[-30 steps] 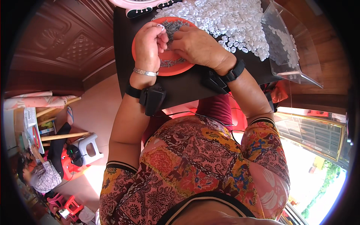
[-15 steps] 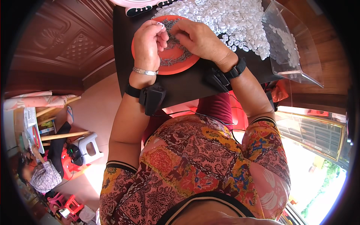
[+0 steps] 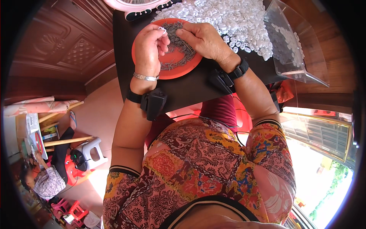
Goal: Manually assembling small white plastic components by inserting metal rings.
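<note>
White ring point(image 3: 162, 29) pinched in the curled left hand point(image 3: 150, 47); right hand point(image 3: 204, 38), fingers together, picks dark pins point(image 3: 179, 45) from the orange plate point(image 3: 183, 68). Best to lift one pin only.

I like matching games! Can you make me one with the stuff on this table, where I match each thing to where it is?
Things:
1. small white ring
2. pile of thin grey pieces
3. heap of white rings
4. clear plastic box

Places:
A. at the table's right end
B. pinched in the left hand's fingertips
C. on the orange plate
D. spread on the dark table, beyond the right hand

Pairs: 1-B, 2-C, 3-D, 4-A
</note>
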`<action>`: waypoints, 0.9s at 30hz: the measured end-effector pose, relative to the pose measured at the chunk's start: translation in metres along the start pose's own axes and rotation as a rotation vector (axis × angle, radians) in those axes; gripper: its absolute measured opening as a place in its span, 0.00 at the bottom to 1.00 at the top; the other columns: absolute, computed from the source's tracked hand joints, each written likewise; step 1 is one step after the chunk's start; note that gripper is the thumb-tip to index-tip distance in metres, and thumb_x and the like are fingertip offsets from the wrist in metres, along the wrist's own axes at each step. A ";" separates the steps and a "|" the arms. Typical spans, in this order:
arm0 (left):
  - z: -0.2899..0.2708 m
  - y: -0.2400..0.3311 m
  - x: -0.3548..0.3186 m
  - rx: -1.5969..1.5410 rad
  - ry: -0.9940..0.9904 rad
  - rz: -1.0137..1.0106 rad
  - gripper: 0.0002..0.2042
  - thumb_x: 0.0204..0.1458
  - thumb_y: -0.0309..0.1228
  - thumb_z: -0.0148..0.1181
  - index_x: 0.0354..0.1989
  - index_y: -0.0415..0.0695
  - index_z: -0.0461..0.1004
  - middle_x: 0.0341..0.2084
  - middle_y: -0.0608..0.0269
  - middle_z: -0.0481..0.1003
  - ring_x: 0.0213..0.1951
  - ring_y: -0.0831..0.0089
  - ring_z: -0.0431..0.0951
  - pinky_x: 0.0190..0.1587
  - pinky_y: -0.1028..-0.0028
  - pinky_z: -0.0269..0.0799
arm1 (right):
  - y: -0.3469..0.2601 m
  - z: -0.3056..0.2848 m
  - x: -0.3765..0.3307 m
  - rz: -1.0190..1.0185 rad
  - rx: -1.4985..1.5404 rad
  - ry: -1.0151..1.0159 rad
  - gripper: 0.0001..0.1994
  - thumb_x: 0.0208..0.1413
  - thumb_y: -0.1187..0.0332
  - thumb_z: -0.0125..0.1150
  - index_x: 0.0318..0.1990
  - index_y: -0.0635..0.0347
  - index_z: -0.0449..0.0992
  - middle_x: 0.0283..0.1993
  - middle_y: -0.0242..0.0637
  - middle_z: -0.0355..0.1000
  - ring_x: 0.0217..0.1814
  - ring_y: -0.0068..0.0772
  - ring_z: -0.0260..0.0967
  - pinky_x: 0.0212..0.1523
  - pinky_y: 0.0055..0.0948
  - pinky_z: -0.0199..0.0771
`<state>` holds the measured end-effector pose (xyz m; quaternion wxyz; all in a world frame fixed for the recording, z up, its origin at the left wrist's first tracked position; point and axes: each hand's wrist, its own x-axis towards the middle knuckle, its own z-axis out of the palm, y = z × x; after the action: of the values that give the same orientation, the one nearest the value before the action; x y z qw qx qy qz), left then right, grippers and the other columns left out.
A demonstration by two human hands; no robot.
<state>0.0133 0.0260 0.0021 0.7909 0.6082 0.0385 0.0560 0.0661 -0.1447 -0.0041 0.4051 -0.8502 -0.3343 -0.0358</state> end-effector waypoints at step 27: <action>0.006 -0.007 0.000 0.008 -0.211 0.023 0.05 0.50 0.30 0.52 0.27 0.43 0.72 0.20 0.69 0.70 0.21 0.83 0.67 0.23 0.84 0.59 | 0.009 -0.003 0.001 -0.084 0.363 -0.152 0.10 0.62 0.66 0.46 0.32 0.63 0.68 0.24 0.30 0.65 0.27 0.22 0.61 0.31 0.24 0.65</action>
<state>0.0145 0.0183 -0.0036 0.7874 0.6142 -0.0516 0.0005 0.0729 -0.1503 -0.0080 0.5234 -0.7490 -0.3999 0.0724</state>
